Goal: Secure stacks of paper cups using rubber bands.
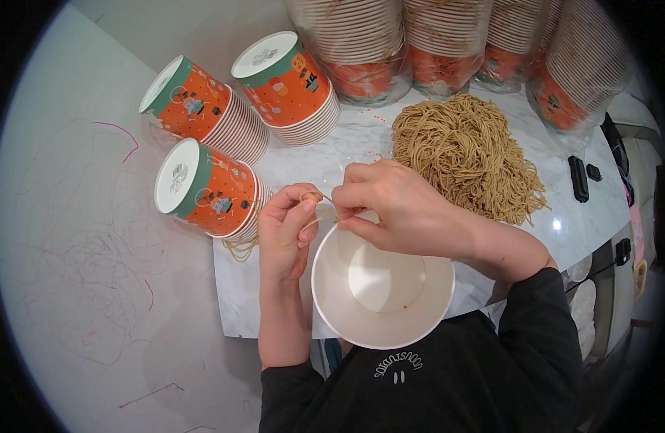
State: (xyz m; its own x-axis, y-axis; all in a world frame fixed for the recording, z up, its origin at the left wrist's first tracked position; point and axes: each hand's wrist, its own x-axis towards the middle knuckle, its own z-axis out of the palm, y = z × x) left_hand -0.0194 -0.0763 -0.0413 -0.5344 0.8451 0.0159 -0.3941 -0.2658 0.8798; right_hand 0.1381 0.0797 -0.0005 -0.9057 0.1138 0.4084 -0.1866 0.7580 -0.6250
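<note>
Above the far rim of a white paper bucket [329, 289], my two hands meet with their fingertips close together. My left hand [283, 229] pinches a thin tan cord [326, 211] between thumb and fingers. The fingers of my right hand [390, 200] are closed on the same cord, which forms a small loop between the hands. What exactly lies in the fingertips is partly hidden. A tiny orange speck [405, 307] lies inside the bucket. Just beyond my right hand is a big tangled heap of tan cords [469, 151].
Orange and green paper buckets are stacked upside down at left [220, 191] and behind [282, 79]. Bagged bucket stacks [354, 50] line the back. Loose cord loops [240, 249] hang by the left stack. A black device [578, 179] lies on the marble-patterned table [238, 310] at right.
</note>
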